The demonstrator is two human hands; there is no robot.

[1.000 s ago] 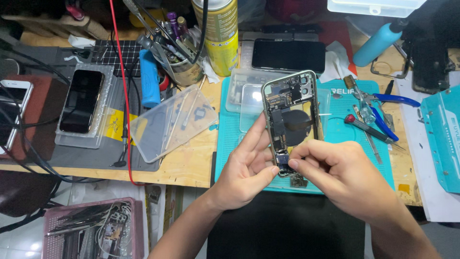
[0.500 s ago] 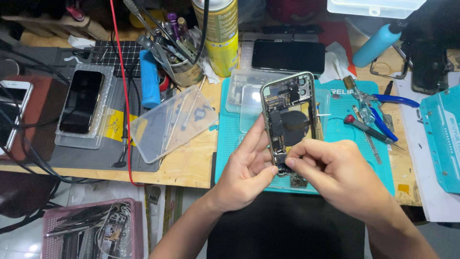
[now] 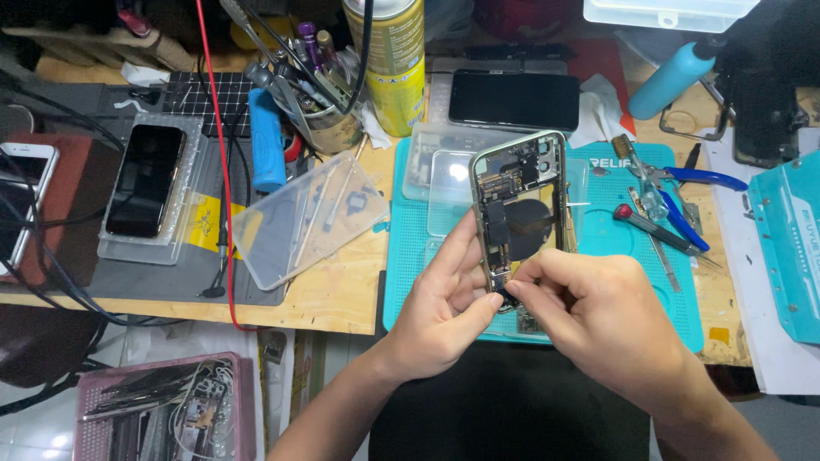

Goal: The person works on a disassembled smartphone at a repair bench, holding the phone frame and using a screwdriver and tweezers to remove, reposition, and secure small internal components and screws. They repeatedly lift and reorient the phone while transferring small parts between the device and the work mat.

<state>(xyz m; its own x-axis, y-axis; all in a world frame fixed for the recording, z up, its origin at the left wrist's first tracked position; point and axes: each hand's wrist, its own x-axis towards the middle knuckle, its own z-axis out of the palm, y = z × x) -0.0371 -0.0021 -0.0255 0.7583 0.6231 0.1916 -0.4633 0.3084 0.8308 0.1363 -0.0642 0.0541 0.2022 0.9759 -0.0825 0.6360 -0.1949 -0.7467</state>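
Both hands, left hand (image 3: 440,312) and right hand (image 3: 602,320), gripping opened phone (image 3: 519,213) over teal mat (image 3: 598,256), yellow-labelled can (image 3: 389,64) behind

Opened phone body held upright above the teal mat

The phone body (image 3: 521,213) has a silver metal frame, its screen off and insides bared: dark circuit boards, a round black coil mid-way; it tilts slightly right, lower end hidden between the fingers

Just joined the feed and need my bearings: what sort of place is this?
Most likely a phone repair bench. Both hands work on an opened phone body over a teal work mat, with blue-handled pliers and other phones lying about.
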